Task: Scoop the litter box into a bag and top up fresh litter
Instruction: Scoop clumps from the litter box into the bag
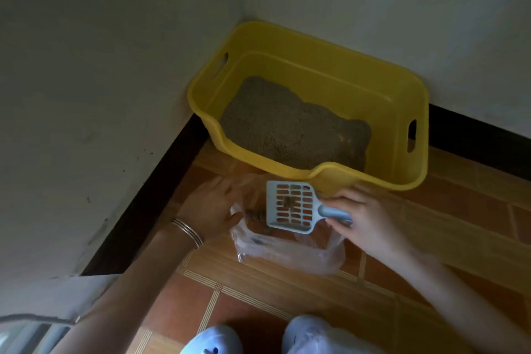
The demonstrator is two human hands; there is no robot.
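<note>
Spillage is the risk here: my right hand [362, 213] grips the handle of the blue scoop [290, 207] over the clear bag [287, 256] on the tiled floor [431, 224], while my left hand [209, 204], fingers spread, rests against the bag's limp mouth. If that rim sags or I tip carelessly, the clump [288, 200] on the slots could land on the tiles. The yellow litter box [413, 181] sits cornered just beyond the bag, its grey litter [287, 129] uneven, bare plastic showing along the far side.

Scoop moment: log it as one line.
scoop over bag | clump on scoop | right hand grips scoop | left hand at bag mouth
</note>
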